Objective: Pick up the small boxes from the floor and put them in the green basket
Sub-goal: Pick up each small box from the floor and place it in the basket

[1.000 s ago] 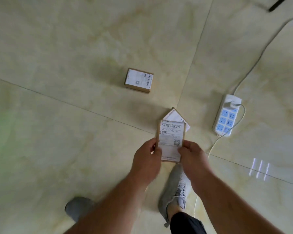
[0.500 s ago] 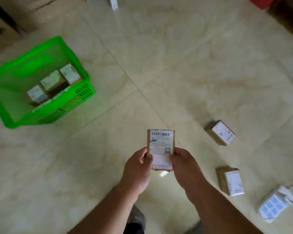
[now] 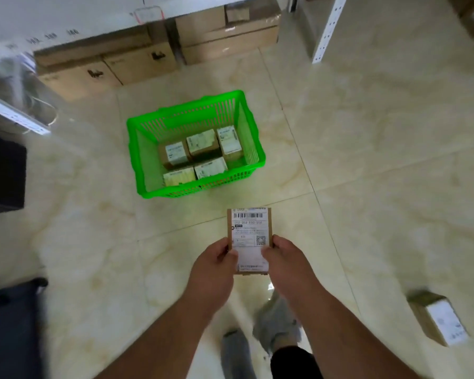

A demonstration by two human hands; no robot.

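I hold a small brown box [image 3: 248, 228] with a white barcode label between both hands, above the floor and a little nearer than the basket. My left hand [image 3: 212, 265] grips its left edge and my right hand [image 3: 286, 262] grips its right edge. The green basket [image 3: 148, 149] stands on the floor straight ahead, with several labelled small boxes [image 3: 204, 143] lying inside it. Another small box [image 3: 438, 318] lies on the floor at the lower right.
Large cardboard cartons [image 3: 140, 64] sit under a white shelf at the back. A white shelf post [image 3: 327, 31] stands at the back right. Dark objects [image 3: 3, 173] are at the left edge. My feet in grey shoes [image 3: 274, 324] are below my hands.
The view has swung left: the basket has come from the upper left to straight ahead. Both hands still hold the box. The power strip has left the view.
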